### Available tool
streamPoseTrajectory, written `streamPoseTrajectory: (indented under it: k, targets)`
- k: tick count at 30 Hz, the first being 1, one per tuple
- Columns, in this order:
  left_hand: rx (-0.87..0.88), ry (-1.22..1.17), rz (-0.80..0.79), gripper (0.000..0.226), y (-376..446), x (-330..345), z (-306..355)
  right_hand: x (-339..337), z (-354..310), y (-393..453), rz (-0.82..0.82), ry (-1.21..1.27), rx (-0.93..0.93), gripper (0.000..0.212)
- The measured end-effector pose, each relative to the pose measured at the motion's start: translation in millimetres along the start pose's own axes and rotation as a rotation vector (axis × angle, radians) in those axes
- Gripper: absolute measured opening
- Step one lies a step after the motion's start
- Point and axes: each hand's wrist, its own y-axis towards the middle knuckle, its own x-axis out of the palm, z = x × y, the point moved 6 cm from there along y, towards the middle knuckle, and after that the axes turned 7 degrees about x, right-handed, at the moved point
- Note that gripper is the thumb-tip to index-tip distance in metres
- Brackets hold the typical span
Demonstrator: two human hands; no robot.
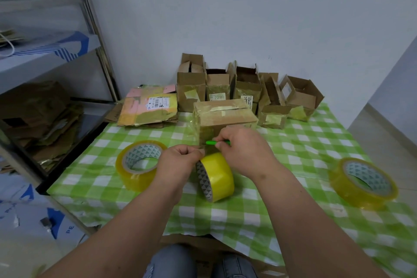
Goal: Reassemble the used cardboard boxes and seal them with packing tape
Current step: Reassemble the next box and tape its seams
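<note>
So I'm sat at the table (270, 189) with the green checked cloth, both hands right in the middle of it. My left hand (180, 160) is curled tight, pinching the loose end of the tape coming off the yellow tape roll (216, 176), which stands on edge just under and between my hands, touching the left one. My right hand (243, 149) is closed around a little green cutter (217, 142), its tip poking out toward the left, right at the tape strip near my left fingertips. The closed box (223, 117) I'm working on sits just behind my hands, already covered in shiny tape, and the right hand overlaps its front lower edge; can't tell if it's actually touching. Behind that, along the wall, there's a row of 5 open boxes (191, 88) standing upright with flaps up, a couple with labels on them. To the left of those is a stack of flattened cardboard (149, 108) with pink patches, lying at the table's back left corner. 2 more tape rolls are lying flat: a spare roll (140, 165) just beside my left hand, and a far roll (363, 183) well apart on the right side. Metal shelf (45, 56) on my left has more flattened cardboard in it.
</note>
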Motion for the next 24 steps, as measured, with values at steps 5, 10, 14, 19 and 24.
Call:
streamPoseTrajectory:
  k: [5,10,14,19,24]
  targets:
    - [0.003,-0.018,-0.027,0.010,2.7,-0.9,0.1,-2.7,28.2,-1.8,0.028,-0.023,0.106,0.016]
    - [0.000,0.004,-0.062,0.011,4.4,-0.9,-0.3,12.8,60.2,-10.8,0.009,0.055,0.291,0.015]
    - [-0.018,0.019,-0.098,0.012,5.7,-1.0,1.0,34.9,74.3,-20.6,-0.118,-0.072,0.406,0.025]
    - [-0.031,0.045,-0.120,0.007,7.3,-0.4,1.5,34.7,61.4,-16.9,-0.046,0.096,0.419,0.025]
    - [-0.044,0.096,-0.139,0.007,9.0,-1.0,1.9,47.4,31.1,-13.1,-0.216,0.959,0.561,0.027]
